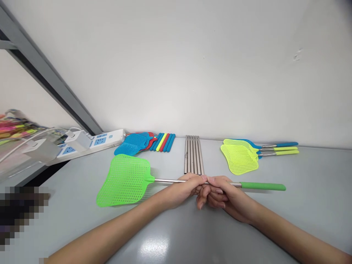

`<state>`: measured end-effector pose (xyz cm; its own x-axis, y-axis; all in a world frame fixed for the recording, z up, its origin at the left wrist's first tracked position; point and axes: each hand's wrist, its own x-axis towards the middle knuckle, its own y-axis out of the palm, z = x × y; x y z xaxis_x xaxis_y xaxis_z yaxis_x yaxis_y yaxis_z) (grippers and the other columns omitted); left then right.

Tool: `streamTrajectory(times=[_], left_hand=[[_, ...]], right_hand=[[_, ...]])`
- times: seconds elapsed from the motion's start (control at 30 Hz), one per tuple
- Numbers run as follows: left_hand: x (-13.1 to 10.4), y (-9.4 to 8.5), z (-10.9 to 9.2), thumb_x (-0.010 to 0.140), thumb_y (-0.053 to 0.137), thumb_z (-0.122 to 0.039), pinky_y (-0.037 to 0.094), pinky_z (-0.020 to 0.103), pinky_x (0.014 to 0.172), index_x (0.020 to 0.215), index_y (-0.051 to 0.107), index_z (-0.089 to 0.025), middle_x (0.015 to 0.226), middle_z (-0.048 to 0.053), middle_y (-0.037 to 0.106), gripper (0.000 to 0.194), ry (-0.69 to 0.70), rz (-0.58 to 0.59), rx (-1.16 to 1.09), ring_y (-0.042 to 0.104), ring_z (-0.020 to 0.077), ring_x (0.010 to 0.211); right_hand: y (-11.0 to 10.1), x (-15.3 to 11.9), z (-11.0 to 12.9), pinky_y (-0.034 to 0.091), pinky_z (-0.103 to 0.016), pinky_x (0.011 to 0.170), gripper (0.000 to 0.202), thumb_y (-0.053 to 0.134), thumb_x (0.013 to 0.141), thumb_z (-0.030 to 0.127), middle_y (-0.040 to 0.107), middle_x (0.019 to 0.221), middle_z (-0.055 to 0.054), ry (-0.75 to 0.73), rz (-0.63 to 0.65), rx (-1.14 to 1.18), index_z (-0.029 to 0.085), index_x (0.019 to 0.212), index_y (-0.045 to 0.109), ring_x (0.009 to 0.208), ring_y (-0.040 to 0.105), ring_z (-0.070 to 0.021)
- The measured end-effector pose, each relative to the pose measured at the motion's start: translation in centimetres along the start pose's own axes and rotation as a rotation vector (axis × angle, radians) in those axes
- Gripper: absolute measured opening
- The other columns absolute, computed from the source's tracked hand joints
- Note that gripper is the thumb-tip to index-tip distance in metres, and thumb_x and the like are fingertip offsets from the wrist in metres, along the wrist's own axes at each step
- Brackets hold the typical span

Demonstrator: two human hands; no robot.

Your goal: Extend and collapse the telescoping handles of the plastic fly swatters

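Note:
A green fly swatter (125, 180) lies crosswise in my two hands, its perforated head to the left and its green grip (263, 186) to the right. My left hand (189, 185) closes around the metal rod just left of the middle. Beside it, my right hand (221, 190) is closed on the same rod nearer the grip. The thumbs meet on top, and the curled fingers hide part of the rod. Just beyond my hands, several bare metal tubes (193, 156) lie side by side on the grey table (176, 234).
Back left lie blue swatter heads (134, 143) over red ones, with several coloured grips (162, 142) alongside. Yellow and blue swatters (239, 157) with grips are stacked at right. A power strip (100, 142) with plugs and bagged items (19, 128) stand at far left; a wall closes the back.

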<state>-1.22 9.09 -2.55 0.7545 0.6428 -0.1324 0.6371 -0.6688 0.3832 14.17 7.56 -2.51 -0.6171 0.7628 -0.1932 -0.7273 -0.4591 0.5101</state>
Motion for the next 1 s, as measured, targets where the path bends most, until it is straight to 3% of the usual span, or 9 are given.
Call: streamTrajectory(times=[0.3, 0.4, 0.8, 1.0], left_hand=[[0.09, 0.18, -0.2, 0.085, 0.031, -0.034, 0.038, 0.024, 0.058, 0.053, 0.046, -0.014, 0.044, 0.0, 0.052, 0.041, 0.0, -0.008, -0.024, 0.049, 0.0103, 0.046], [0.21, 0.17, -0.21, 0.084, 0.035, -0.035, 0.039, 0.024, 0.058, 0.053, 0.046, -0.013, 0.044, 0.001, 0.052, 0.04, 0.012, -0.011, -0.05, 0.048, 0.0099, 0.045], [0.25, 0.24, -0.23, 0.081, 0.04, -0.039, 0.04, 0.024, 0.056, 0.052, 0.049, -0.012, 0.045, 0.002, 0.052, 0.04, 0.02, -0.029, -0.079, 0.049, 0.0113, 0.045], [0.24, 0.15, -0.18, 0.083, 0.035, -0.033, 0.039, 0.024, 0.054, 0.054, 0.05, -0.011, 0.045, 0.002, 0.051, 0.04, 0.029, -0.013, -0.079, 0.048, 0.0109, 0.046]], right_hand=[[-0.19, 0.26, 0.13, 0.02, -0.022, 0.043, 0.037, 0.047, 0.079, 0.037, 0.021, 0.035, 0.007, 0.018, 0.01, 0.047, 0.016, 0.049, 0.044, 0.044, 0.044, -0.0116], [0.03, 0.16, 0.2, 0.021, -0.022, 0.044, 0.041, 0.047, 0.078, 0.044, 0.023, 0.036, 0.006, 0.025, -0.005, 0.055, 0.016, 0.048, 0.043, 0.05, 0.05, -0.0145], [0.11, 0.1, 0.31, 0.024, -0.023, 0.045, 0.046, 0.041, 0.078, 0.053, 0.037, 0.041, 0.003, 0.048, -0.019, 0.037, 0.015, 0.055, 0.052, 0.044, 0.042, -0.0105], [0.08, 0.03, 0.57, 0.026, -0.024, 0.047, 0.041, 0.044, 0.078, 0.047, 0.037, 0.043, 0.004, 0.061, -0.01, 0.035, 0.015, 0.053, 0.048, 0.043, 0.036, -0.0086]])
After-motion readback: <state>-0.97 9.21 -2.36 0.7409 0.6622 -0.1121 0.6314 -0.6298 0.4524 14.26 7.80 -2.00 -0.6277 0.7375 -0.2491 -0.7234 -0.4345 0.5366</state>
